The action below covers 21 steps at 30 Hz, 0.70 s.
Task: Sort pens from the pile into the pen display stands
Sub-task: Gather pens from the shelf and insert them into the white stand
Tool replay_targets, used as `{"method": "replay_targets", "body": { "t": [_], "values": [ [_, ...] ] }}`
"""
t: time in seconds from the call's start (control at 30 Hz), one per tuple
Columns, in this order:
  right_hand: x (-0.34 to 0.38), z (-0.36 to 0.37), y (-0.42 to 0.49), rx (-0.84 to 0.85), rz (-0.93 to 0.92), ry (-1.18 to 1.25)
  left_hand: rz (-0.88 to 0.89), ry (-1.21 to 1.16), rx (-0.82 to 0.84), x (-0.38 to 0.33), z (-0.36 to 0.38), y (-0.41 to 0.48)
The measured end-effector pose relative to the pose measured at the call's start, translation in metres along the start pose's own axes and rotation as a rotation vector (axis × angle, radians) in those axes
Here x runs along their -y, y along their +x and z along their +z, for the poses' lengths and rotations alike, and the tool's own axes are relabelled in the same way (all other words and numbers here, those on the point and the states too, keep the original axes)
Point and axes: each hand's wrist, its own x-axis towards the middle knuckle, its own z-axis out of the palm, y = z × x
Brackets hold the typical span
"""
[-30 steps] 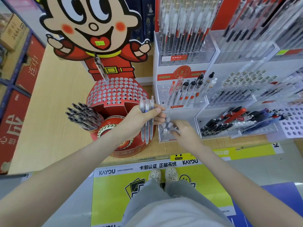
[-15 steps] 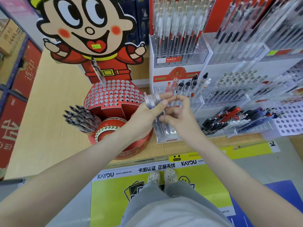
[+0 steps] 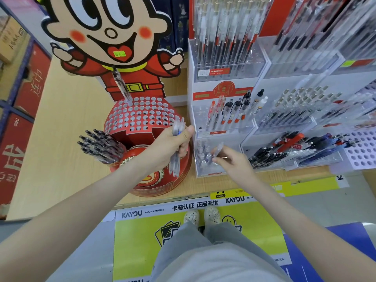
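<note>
Sorting looks partway done. Left hand (image 3: 168, 145) grips a bundle (image 3: 175, 163) of clear pens; right hand (image 3: 234, 163) pinches one pen (image 3: 218, 148) just over the clear tray (image 3: 207, 169) in front of it, where a few pens already lie. Beyond the left hand, the red stand (image 3: 140, 117) has nearly all its holes unfilled.

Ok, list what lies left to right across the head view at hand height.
Black pen bundle → left hand gripping clear pens → right hand pinching a single pen → loose black pens → white holed stand.
</note>
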Motion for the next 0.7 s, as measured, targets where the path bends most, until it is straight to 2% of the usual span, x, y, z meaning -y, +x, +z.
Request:
{"method": "replay_targets", "body": {
  "t": [0.1,0.17,0.4,0.53,0.7],
  "values": [
    [-0.005,0.000,0.000,-0.004,0.006,-0.021,-0.112,-0.180,-0.008,0.002,-0.002,0.003],
    [-0.006,0.001,0.000,-0.003,0.005,-0.046,-0.114,-0.285,0.040,0.005,-0.005,0.004],
    [-0.017,0.010,-0.005,-0.068,-0.082,-0.230,-0.031,-0.090,-0.041,0.005,-0.005,0.001],
    [-0.016,0.010,-0.010,-0.092,-0.138,-0.275,0.043,-0.089,-0.042,0.006,-0.006,0.002],
    [-0.021,0.012,-0.012,-0.058,-0.115,-0.295,0.052,-0.147,-0.069,0.009,-0.006,0.003]
  ]
}}
